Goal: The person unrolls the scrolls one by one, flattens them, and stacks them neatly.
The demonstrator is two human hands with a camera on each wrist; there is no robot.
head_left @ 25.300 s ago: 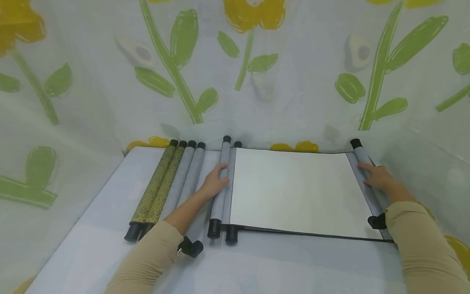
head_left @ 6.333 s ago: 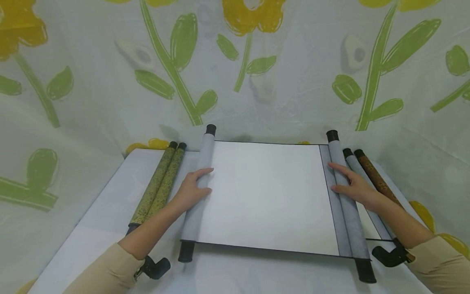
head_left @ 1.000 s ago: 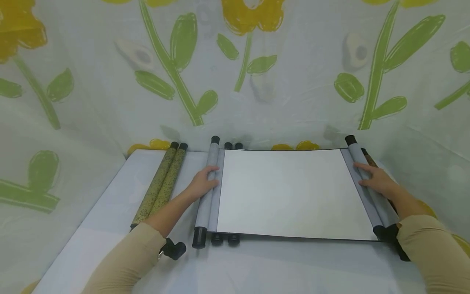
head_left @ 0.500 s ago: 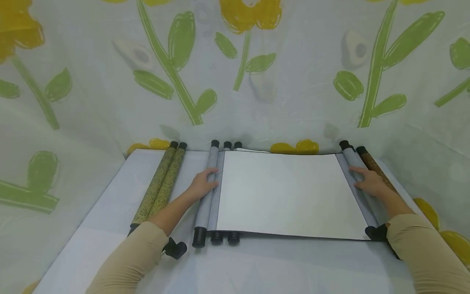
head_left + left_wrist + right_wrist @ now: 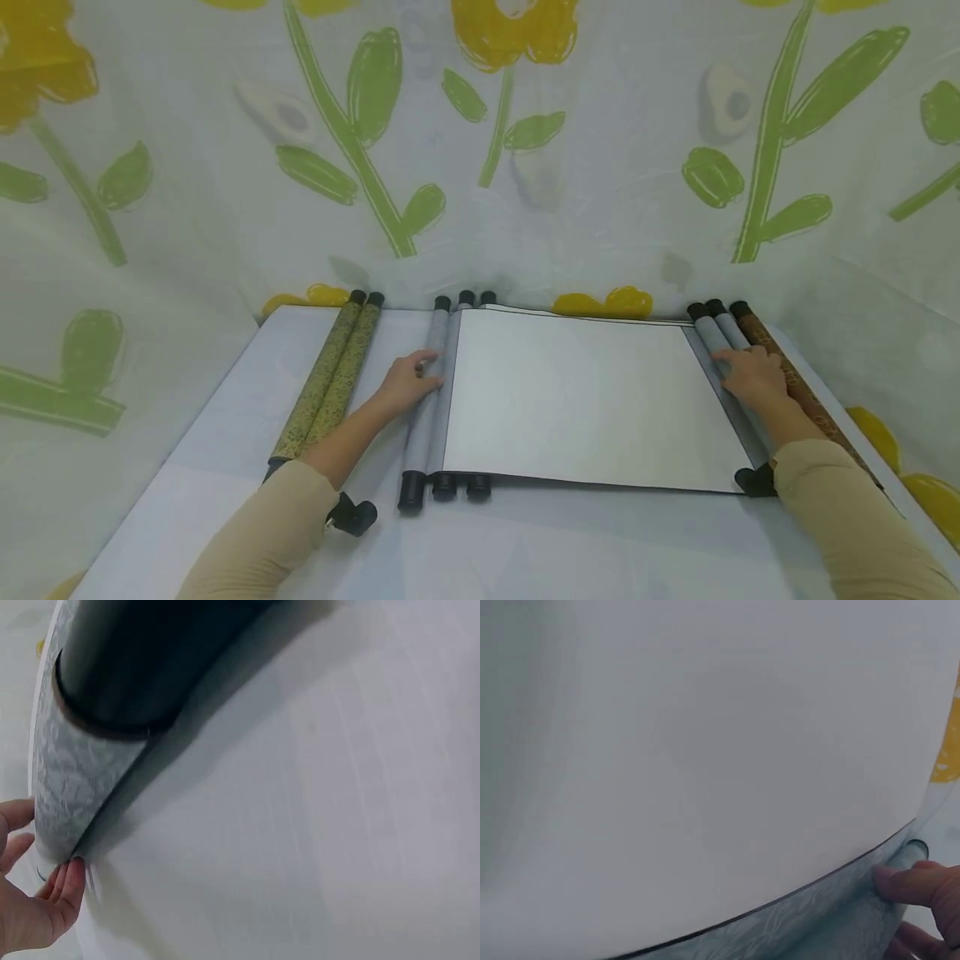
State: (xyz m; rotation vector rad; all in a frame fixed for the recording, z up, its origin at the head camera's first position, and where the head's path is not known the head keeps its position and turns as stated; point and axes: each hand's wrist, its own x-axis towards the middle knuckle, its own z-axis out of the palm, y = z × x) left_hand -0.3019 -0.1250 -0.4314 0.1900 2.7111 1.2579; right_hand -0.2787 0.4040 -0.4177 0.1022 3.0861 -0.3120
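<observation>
An unrolled scroll (image 5: 585,400) with blank white paper and grey patterned borders lies across the table, on top of at least one other. My left hand (image 5: 408,383) holds its left roller (image 5: 422,433), fingers and thumb on opposite sides. In the left wrist view this grey roller (image 5: 79,769) shows a large dark end knob (image 5: 150,660). My right hand (image 5: 753,379) grips the right roller (image 5: 707,330); the right wrist view shows the thumb laid over the grey roll (image 5: 840,926). Part of each roller is hidden by the hand and sleeve.
Two green speckled rolls (image 5: 330,375) lie side by side at the left. Other black-capped roller ends (image 5: 478,487) stick out under the scroll's left side. Beyond my right hand lie another grey roller (image 5: 727,323) and a brown patterned roll (image 5: 813,400). A flowered sheet hangs behind the table (image 5: 187,467).
Two grey rolls have left the green ones' side since the oldest frame. The scroll, held up earlier, now lies lower; its right roller has come left and down, baring the grey and brown rolls.
</observation>
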